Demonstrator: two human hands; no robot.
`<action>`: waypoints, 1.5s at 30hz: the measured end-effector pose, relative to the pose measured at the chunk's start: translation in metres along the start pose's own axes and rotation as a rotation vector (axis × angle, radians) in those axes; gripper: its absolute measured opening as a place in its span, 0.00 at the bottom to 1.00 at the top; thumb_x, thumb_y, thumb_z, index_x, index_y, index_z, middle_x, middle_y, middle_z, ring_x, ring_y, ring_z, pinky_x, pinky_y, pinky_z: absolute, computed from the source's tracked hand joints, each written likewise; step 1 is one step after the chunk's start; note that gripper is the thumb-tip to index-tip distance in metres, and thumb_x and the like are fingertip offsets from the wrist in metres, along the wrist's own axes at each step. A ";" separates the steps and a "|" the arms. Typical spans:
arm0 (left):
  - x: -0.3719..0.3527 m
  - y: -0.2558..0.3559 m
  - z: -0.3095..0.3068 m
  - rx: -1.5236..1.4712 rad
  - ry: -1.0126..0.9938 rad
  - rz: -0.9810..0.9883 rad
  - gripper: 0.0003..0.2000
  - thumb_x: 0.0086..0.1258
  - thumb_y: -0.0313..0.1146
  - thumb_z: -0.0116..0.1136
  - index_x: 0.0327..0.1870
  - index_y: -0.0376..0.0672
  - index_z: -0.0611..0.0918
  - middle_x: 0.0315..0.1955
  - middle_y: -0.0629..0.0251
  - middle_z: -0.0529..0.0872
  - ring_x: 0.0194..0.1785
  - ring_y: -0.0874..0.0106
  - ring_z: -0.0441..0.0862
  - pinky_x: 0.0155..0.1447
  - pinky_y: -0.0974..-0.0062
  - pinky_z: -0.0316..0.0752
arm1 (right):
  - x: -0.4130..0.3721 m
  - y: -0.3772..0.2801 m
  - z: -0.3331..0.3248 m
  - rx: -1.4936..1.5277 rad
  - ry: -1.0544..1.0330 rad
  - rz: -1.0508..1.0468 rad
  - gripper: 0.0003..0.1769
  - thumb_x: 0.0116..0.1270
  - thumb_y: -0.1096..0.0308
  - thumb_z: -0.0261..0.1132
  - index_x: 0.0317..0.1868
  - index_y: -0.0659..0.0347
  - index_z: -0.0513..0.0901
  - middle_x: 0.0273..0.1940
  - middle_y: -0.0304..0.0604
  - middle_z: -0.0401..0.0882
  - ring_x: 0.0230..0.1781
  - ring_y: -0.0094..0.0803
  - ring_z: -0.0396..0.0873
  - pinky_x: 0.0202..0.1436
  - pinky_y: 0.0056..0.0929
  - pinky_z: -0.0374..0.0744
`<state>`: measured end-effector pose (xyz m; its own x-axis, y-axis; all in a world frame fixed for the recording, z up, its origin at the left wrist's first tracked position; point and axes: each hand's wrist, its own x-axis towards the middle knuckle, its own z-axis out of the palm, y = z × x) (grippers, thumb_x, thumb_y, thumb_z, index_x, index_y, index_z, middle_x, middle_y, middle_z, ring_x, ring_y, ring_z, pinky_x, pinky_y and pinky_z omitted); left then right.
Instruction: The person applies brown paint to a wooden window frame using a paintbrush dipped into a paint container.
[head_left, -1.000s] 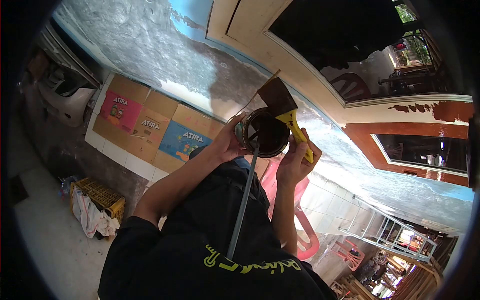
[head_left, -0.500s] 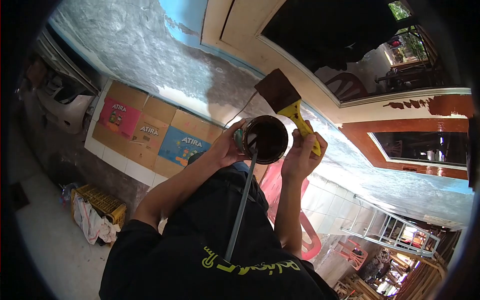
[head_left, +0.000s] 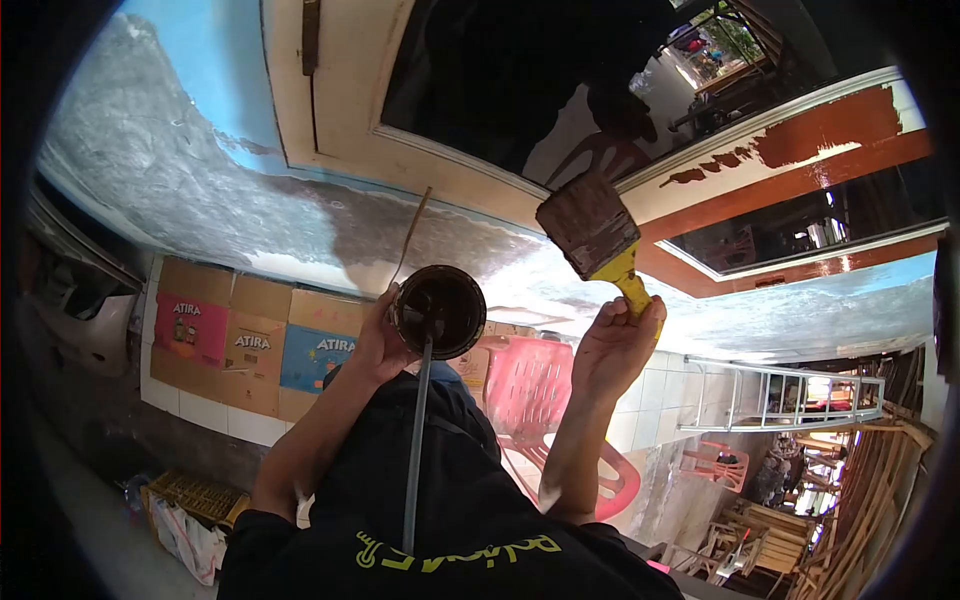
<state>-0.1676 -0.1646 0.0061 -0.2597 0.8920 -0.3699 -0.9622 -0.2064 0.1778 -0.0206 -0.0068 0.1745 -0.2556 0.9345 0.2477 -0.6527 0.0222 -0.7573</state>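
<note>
My left hand (head_left: 376,343) is wrapped around the side of an open paint tin (head_left: 462,338), its mouth facing me and dark brown paint showing inside. A thin grey rod (head_left: 417,450) reaches from the tin's mouth down across the black shirt. Behind the tin, a thin brown stick (head_left: 412,232) points up toward the wall. My right hand (head_left: 610,350) grips a wide paintbrush (head_left: 590,225) by its yellow handle. Brown paint coats its bristles, which point up and left. The brush is apart from the tin, in front of the window frame.
A window frame (head_left: 800,140) ahead is partly coated reddish brown, with cream parts beside it. Flattened cardboard (head_left: 255,335) covers the tiled floor at left. A pink plastic chair (head_left: 530,385) stands below my hands. At right are a metal ladder (head_left: 780,395) and stacked wood (head_left: 770,540).
The brush has moved away from the tin, to the right and closer to the partly painted frame. The tin sits further left and lower in view, and the whole view has shifted.
</note>
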 end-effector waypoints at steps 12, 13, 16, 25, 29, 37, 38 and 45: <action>0.006 0.000 0.000 -0.044 0.025 -0.059 0.24 0.67 0.57 0.48 0.56 0.50 0.76 0.49 0.62 0.81 0.52 0.65 0.79 0.54 0.56 0.75 | -0.023 0.030 -0.007 -0.093 -0.125 0.027 0.10 0.72 0.64 0.55 0.48 0.58 0.69 0.51 0.51 0.75 0.45 0.31 0.77 0.49 0.26 0.78; 0.007 0.001 -0.001 -0.038 0.020 -0.055 0.24 0.67 0.57 0.48 0.56 0.49 0.76 0.49 0.62 0.81 0.52 0.65 0.79 0.54 0.56 0.75 | -0.028 0.039 -0.011 -0.115 -0.127 0.032 0.10 0.71 0.65 0.55 0.48 0.58 0.67 0.51 0.55 0.75 0.47 0.34 0.77 0.49 0.28 0.78; 0.008 0.002 -0.002 -0.039 -0.009 -0.042 0.23 0.68 0.56 0.48 0.53 0.49 0.77 0.47 0.62 0.81 0.52 0.66 0.79 0.54 0.57 0.75 | -0.045 0.065 -0.022 -0.215 -0.140 0.065 0.10 0.70 0.69 0.55 0.49 0.58 0.65 0.53 0.61 0.73 0.52 0.42 0.76 0.49 0.34 0.80; 0.011 0.004 -0.009 -0.078 -0.008 -0.037 0.24 0.68 0.56 0.47 0.54 0.48 0.76 0.48 0.62 0.81 0.49 0.66 0.80 0.53 0.60 0.77 | -0.055 0.094 -0.029 -0.275 -0.245 0.063 0.09 0.71 0.71 0.53 0.50 0.58 0.67 0.54 0.58 0.73 0.54 0.39 0.76 0.54 0.33 0.79; 0.008 0.007 -0.003 -0.053 -0.015 -0.025 0.25 0.67 0.58 0.47 0.55 0.48 0.76 0.49 0.61 0.80 0.50 0.65 0.80 0.53 0.60 0.77 | -0.051 0.096 -0.021 -0.266 -0.229 0.061 0.09 0.71 0.71 0.53 0.49 0.59 0.66 0.54 0.60 0.72 0.53 0.41 0.76 0.53 0.34 0.80; 0.006 0.004 -0.003 0.015 0.039 -0.024 0.27 0.66 0.60 0.48 0.55 0.48 0.76 0.48 0.60 0.81 0.49 0.64 0.80 0.51 0.60 0.77 | -0.037 0.079 -0.014 -0.181 -0.176 0.067 0.09 0.73 0.67 0.52 0.50 0.57 0.67 0.54 0.56 0.73 0.48 0.35 0.77 0.51 0.29 0.78; 0.007 0.004 -0.004 -0.002 0.041 -0.025 0.26 0.66 0.60 0.48 0.55 0.49 0.76 0.47 0.61 0.81 0.49 0.65 0.80 0.51 0.60 0.78 | -0.033 0.074 -0.014 -0.179 -0.166 0.047 0.09 0.73 0.66 0.52 0.50 0.56 0.67 0.53 0.56 0.74 0.48 0.35 0.77 0.50 0.28 0.78; 0.003 0.007 0.004 -0.054 0.042 -0.015 0.25 0.68 0.57 0.47 0.57 0.48 0.75 0.50 0.61 0.80 0.51 0.64 0.79 0.52 0.59 0.77 | -0.010 0.023 -0.037 -0.186 -0.111 -0.136 0.12 0.69 0.68 0.58 0.49 0.56 0.67 0.48 0.57 0.77 0.46 0.39 0.79 0.44 0.32 0.80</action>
<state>-0.1744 -0.1616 0.0093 -0.2476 0.8777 -0.4103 -0.9687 -0.2159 0.1228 -0.0074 -0.0023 0.1323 -0.2573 0.8741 0.4120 -0.5467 0.2199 -0.8080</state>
